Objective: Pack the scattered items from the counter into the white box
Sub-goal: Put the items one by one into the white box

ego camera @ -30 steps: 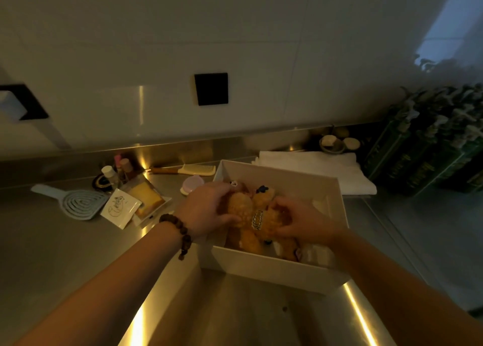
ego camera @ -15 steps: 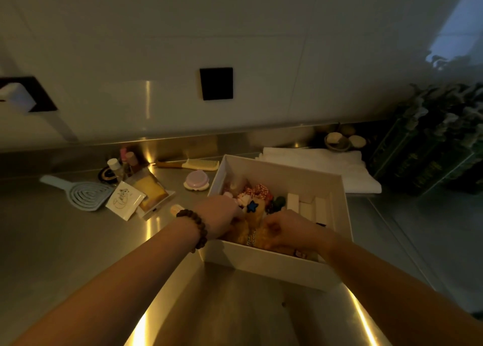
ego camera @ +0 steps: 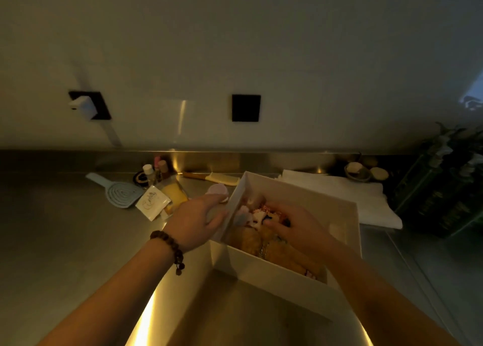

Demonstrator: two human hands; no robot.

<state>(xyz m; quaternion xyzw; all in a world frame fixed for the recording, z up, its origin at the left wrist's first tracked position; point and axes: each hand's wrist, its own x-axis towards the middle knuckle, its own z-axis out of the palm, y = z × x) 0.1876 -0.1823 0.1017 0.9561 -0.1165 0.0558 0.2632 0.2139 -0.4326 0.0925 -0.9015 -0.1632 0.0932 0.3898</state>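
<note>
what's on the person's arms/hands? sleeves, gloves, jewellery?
Both forearms are bare as far as the frame shows: no sleeves, no gloves. The left hand has a dark round-bead bracelet at the wrist with a short dangling bead end. The right hand wears nothing visible.

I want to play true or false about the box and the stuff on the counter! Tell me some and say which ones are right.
1. The right hand is inside the white box. True.
2. The left hand is holding the comb. False: the comb lies alone near the wall; the left hand rests against the box's outer side.
3. A beaded bracelet is on the left wrist. True.
4. The blue hairbrush is packed in the box. False: the hairbrush lies on the counter.
5. The box is empty. False: orange plush toys lie inside.
</note>
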